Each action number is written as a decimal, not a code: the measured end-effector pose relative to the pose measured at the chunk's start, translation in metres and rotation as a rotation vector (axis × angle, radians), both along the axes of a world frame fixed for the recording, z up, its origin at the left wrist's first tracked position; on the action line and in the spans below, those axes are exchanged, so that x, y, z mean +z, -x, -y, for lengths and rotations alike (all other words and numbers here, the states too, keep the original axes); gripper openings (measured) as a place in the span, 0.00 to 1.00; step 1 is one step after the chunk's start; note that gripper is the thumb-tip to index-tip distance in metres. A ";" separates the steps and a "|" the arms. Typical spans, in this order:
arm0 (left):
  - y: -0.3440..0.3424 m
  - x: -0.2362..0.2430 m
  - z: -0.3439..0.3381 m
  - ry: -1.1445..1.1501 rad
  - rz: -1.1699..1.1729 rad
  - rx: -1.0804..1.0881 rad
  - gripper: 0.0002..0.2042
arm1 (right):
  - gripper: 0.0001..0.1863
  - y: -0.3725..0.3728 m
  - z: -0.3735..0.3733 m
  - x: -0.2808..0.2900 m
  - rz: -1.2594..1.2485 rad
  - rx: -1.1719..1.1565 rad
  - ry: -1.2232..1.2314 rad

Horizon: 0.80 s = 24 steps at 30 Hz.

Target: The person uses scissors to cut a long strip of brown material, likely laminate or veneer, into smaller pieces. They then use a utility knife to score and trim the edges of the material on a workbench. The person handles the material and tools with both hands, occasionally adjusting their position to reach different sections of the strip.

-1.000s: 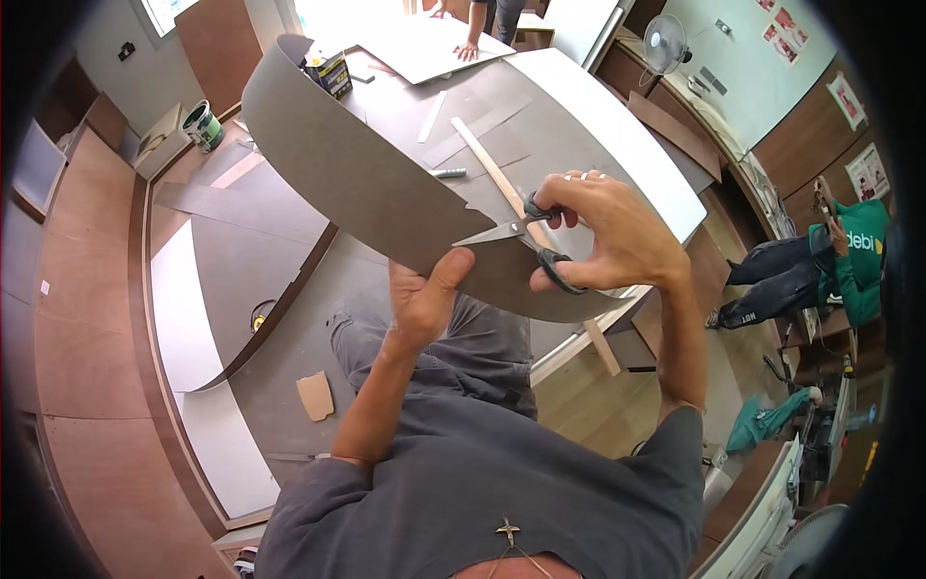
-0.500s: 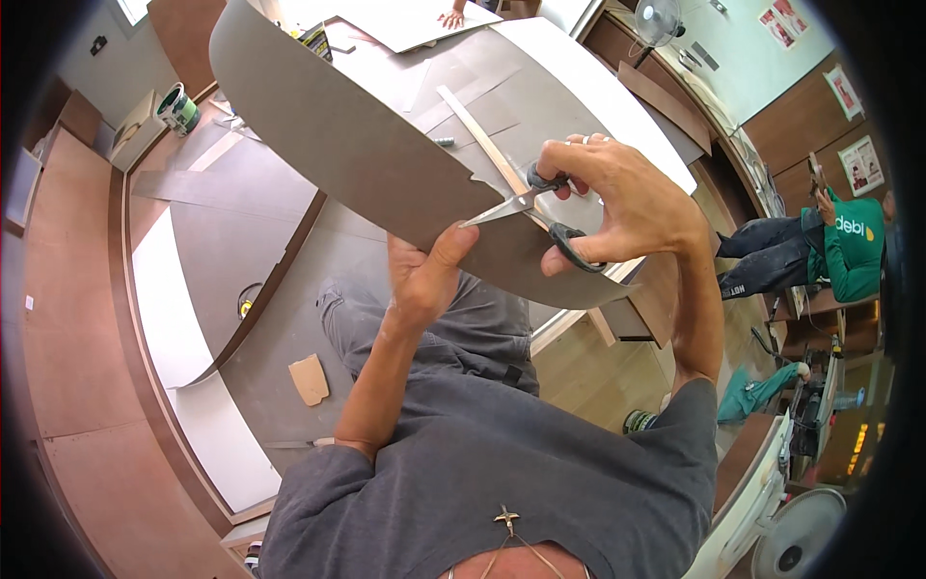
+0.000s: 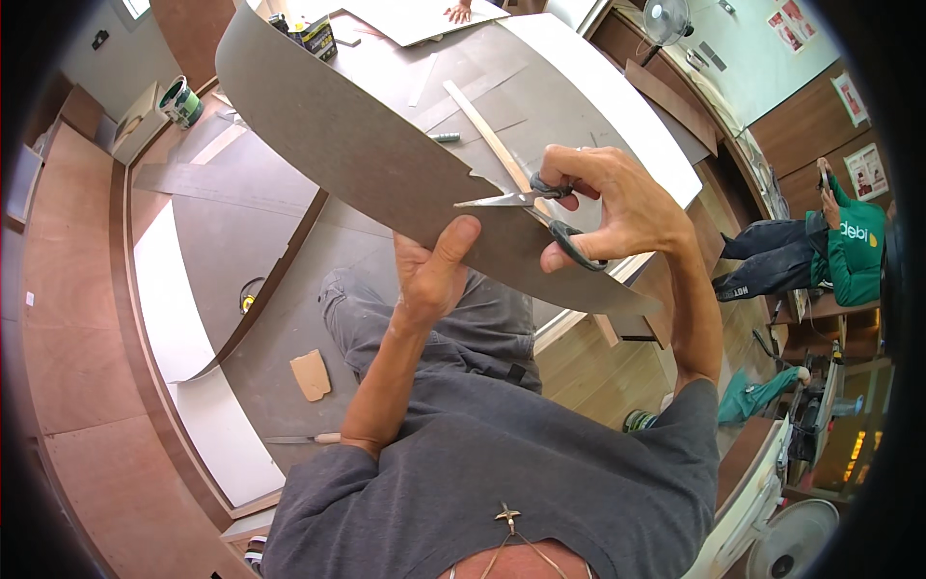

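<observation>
Well, nearest of all is your grey shirt (image 3: 482, 434), with a cross-shaped pendant (image 3: 507, 518) hanging at its neck. Just left of your left sleeve, a knife (image 3: 326, 438) with a pale handle lies on the grey surface (image 3: 275, 410), and a little farther on is a torn scrap of brown cardboard (image 3: 311, 375).

Your left hand (image 3: 431, 280) is clamped on the long grey sheet (image 3: 371, 159), thumb flat on the upper face; the fingers are mostly hidden beneath it. The sheet is held up in front of you, above your knees, running from the far left to the near right, with its far end curling up. Your right hand (image 3: 632, 207) has the scissors (image 3: 527, 199), thumb at the near loop and fingers bent through the far one, so thumb and fingers stand apart with the loops. The blades point left over the sheet, close to your left thumb and near a small notch in the sheet's far edge.

Left of your knees lies a yellow tape measure (image 3: 248, 302). Beyond the sheet, a wooden strip (image 3: 482, 125) lies slantwise. Far left stands a bucket (image 3: 180, 103); on the right, a co-worker in a green top (image 3: 854, 251) stands well apart from you. Farthest away, another co-worker's hand (image 3: 458, 13) rests on a white board (image 3: 415, 21).
</observation>
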<state>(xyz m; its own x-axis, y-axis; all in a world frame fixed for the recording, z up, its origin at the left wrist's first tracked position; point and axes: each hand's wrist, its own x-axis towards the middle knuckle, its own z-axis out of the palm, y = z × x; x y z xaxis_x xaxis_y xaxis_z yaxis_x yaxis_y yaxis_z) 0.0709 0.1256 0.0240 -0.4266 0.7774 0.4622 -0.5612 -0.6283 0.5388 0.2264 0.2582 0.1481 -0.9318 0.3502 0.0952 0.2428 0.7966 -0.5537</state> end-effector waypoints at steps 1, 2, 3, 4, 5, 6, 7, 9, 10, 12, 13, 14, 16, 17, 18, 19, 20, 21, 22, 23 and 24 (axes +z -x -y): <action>0.000 0.000 -0.001 0.005 -0.002 -0.005 0.18 | 0.34 -0.001 -0.001 -0.002 -0.014 0.001 0.009; -0.001 0.000 -0.001 0.009 -0.005 -0.011 0.18 | 0.34 -0.002 -0.001 -0.004 -0.028 0.001 0.018; -0.001 0.001 -0.002 0.008 -0.010 -0.013 0.18 | 0.34 -0.004 -0.002 -0.004 -0.021 -0.011 0.024; -0.002 0.001 -0.003 0.007 -0.014 -0.015 0.18 | 0.33 -0.005 -0.002 -0.004 -0.014 -0.022 0.030; -0.002 0.002 -0.005 0.007 -0.019 -0.018 0.18 | 0.33 -0.006 -0.002 -0.004 -0.008 -0.034 0.036; -0.003 0.002 -0.006 0.010 -0.020 -0.018 0.19 | 0.32 -0.007 -0.003 -0.004 -0.014 -0.037 0.042; -0.004 0.002 -0.007 0.012 -0.021 -0.019 0.19 | 0.32 -0.009 -0.003 -0.004 -0.019 -0.039 0.048; -0.005 0.003 -0.009 0.011 -0.027 -0.021 0.19 | 0.32 -0.011 -0.004 -0.005 -0.033 -0.043 0.056; -0.006 0.003 -0.010 0.005 -0.031 -0.023 0.19 | 0.31 -0.012 -0.004 -0.005 -0.040 -0.045 0.058; -0.007 0.004 -0.011 -0.003 -0.036 -0.025 0.19 | 0.31 -0.013 -0.004 -0.005 -0.050 -0.052 0.058; -0.008 0.005 -0.012 -0.005 -0.037 -0.027 0.19 | 0.31 -0.014 -0.004 -0.004 -0.052 -0.058 0.056; -0.008 0.005 -0.013 -0.008 -0.037 -0.027 0.18 | 0.31 -0.014 -0.004 -0.004 -0.054 -0.063 0.053; -0.008 0.006 -0.014 -0.005 -0.040 -0.035 0.18 | 0.31 -0.015 -0.004 -0.004 -0.065 -0.070 0.039; -0.007 0.006 -0.015 -0.004 -0.040 -0.041 0.18 | 0.31 -0.016 -0.004 -0.004 -0.069 -0.075 0.032; -0.007 0.006 -0.015 -0.001 -0.039 -0.040 0.18 | 0.31 -0.016 -0.005 -0.004 -0.074 -0.076 0.017; -0.008 0.007 -0.015 0.002 -0.037 -0.038 0.18 | 0.31 -0.017 -0.004 -0.004 -0.078 -0.078 0.001; -0.008 0.007 -0.016 0.004 -0.034 -0.037 0.18 | 0.31 -0.017 -0.004 -0.004 -0.081 -0.079 -0.015; -0.008 0.008 -0.016 0.009 -0.028 -0.036 0.18 | 0.31 -0.017 -0.004 -0.003 -0.080 -0.084 -0.017; -0.009 0.009 -0.016 0.015 -0.022 -0.034 0.18 | 0.31 -0.017 -0.004 -0.002 -0.080 -0.088 -0.019; -0.009 0.009 -0.016 0.020 -0.015 -0.031 0.18 | 0.31 -0.017 -0.003 -0.002 -0.078 -0.091 -0.022; -0.009 0.009 -0.016 0.026 -0.013 -0.033 0.18 | 0.31 -0.017 -0.003 -0.002 -0.080 -0.096 -0.023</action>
